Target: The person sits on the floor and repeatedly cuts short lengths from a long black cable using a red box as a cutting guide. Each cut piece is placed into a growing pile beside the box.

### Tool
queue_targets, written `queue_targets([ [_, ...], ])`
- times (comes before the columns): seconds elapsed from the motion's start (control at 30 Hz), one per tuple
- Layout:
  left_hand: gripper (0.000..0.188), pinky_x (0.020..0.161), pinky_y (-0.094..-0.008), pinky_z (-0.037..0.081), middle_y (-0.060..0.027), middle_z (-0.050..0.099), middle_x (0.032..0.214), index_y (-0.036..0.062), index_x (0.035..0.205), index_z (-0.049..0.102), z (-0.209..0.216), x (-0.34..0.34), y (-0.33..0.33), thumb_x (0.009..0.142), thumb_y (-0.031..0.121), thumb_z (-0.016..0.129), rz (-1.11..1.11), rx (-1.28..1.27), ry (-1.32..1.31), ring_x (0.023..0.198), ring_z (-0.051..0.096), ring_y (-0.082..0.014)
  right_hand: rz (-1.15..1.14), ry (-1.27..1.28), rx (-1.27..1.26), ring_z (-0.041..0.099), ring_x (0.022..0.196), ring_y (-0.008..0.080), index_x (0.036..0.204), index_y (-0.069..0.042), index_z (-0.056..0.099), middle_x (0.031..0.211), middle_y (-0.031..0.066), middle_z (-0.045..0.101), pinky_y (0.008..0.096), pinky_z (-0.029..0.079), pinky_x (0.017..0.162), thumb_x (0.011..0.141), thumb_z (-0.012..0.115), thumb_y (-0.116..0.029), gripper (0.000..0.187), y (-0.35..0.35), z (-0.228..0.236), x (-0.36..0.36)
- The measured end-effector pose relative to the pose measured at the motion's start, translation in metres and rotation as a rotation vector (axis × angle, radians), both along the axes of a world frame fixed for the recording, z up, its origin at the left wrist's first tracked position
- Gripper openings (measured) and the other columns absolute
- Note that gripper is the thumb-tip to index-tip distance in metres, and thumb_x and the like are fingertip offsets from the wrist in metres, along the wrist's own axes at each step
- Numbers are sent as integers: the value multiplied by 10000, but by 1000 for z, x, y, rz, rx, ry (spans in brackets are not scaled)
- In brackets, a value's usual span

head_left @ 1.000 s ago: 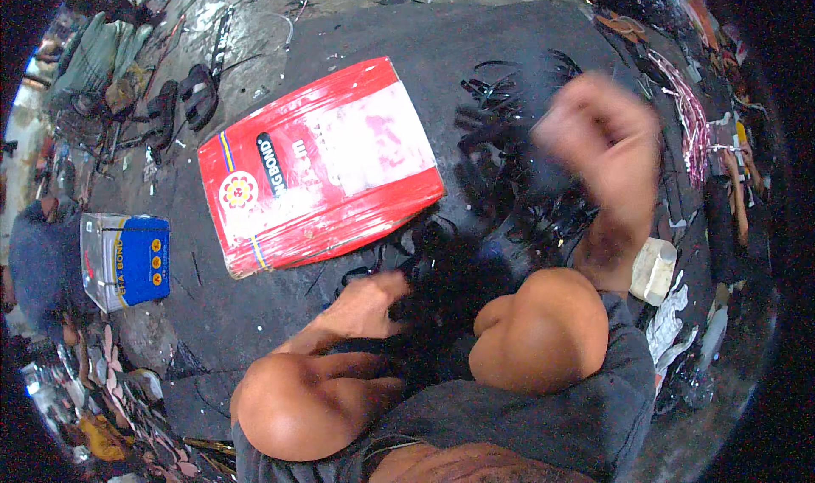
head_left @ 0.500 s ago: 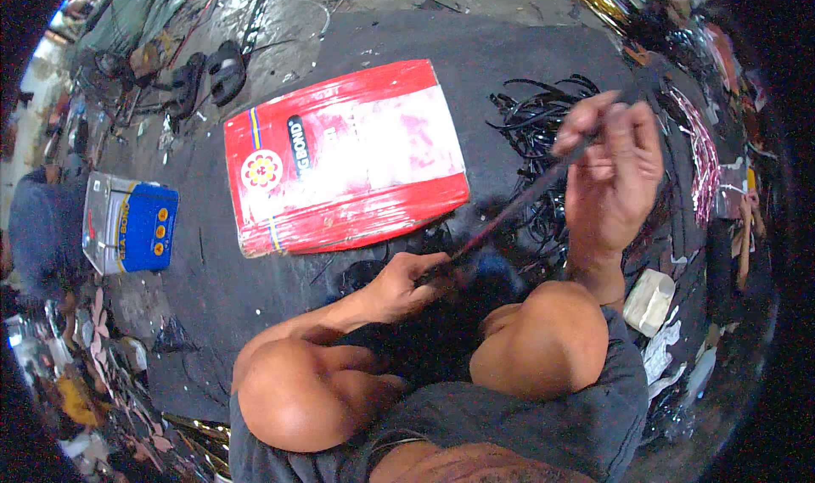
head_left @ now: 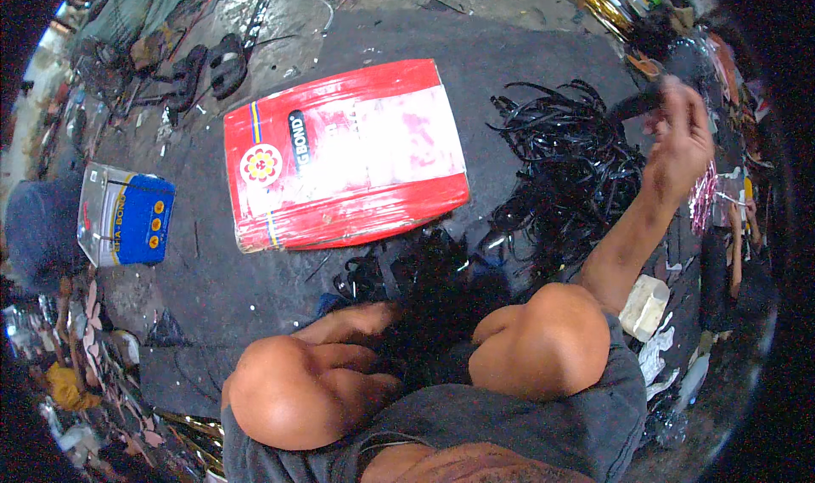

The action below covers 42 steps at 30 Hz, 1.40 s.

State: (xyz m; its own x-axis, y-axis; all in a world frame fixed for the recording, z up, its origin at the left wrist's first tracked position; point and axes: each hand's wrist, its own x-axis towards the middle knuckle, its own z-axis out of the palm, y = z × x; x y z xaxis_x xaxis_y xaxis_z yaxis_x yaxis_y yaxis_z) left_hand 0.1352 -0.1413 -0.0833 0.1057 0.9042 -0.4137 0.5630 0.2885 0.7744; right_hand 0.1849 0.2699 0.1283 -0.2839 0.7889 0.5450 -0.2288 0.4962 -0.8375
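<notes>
My right hand (head_left: pixel 679 139) is stretched out to the far right, its fingers closed on a black strip (head_left: pixel 635 105) that curves away to the left. A dark blur shows just beyond the fingertips, too smeared to name. Below and left of this hand lies a loose heap of shiny black strips (head_left: pixel 581 156). My left hand (head_left: pixel 369 317) is low between my knees, partly behind the left one. Its fingers run into deep shadow, so I cannot see whether it holds anything. More dark material (head_left: pixel 429 262) lies just ahead of it, hard to make out.
A flat red and white package (head_left: pixel 348 156) lies ahead on a dark mat (head_left: pixel 199 300). At left stands a blue and clear container (head_left: pixel 144 220). Black sandals (head_left: pixel 227 65) are at the far left. A whitish block (head_left: pixel 645 306) sits beside my right knee, with pink tinsel (head_left: pixel 703 199) farther out.
My right hand has moved outward to the far right. My left hand has drawn back toward my left knee. The strip stretched between both hands no longer spans them.
</notes>
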Motion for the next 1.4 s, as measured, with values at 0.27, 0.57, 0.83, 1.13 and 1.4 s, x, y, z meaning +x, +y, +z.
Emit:
queue_targets([
  [0.27,453,970,-386,471,-129,597,1250,5,1344,507,111,-38,73,927,108,650,630,697,-595,1133,593,-233,1105,-777,-215,560,582,17,755,-36,593,648,-33,583,203,419,474,818,791,-94,216,-136,-5,-25],
  [0.57,330,819,-379,514,-174,683,987,8,1193,620,-24,3,15,880,98,673,433,151,-378,947,671,-237,2,274,152,568,761,77,1286,56,571,1204,142,631,239,493,720,892,600,22,397,-14,33,-7],
  [0.83,608,1016,-386,458,-163,592,1303,43,1371,499,68,-19,29,826,122,757,449,634,-264,1212,578,-264,878,-552,98,516,643,64,872,-36,649,852,24,641,234,417,567,721,760,-34,187,-96,5,-7],
  [1.13,395,638,-283,556,-83,707,970,-1,1214,623,114,-68,22,856,109,750,835,115,-691,716,652,-129,788,-350,-310,540,489,70,930,-38,671,686,12,636,226,420,428,822,722,-45,120,-114,-24,-62],
  [1.4,175,538,-199,343,74,552,642,29,950,712,140,-183,-117,806,113,766,1200,195,154,583,466,-23,693,-741,-299,582,567,63,926,-79,725,758,11,686,236,442,483,821,749,-160,135,-65,-90,-92],
])
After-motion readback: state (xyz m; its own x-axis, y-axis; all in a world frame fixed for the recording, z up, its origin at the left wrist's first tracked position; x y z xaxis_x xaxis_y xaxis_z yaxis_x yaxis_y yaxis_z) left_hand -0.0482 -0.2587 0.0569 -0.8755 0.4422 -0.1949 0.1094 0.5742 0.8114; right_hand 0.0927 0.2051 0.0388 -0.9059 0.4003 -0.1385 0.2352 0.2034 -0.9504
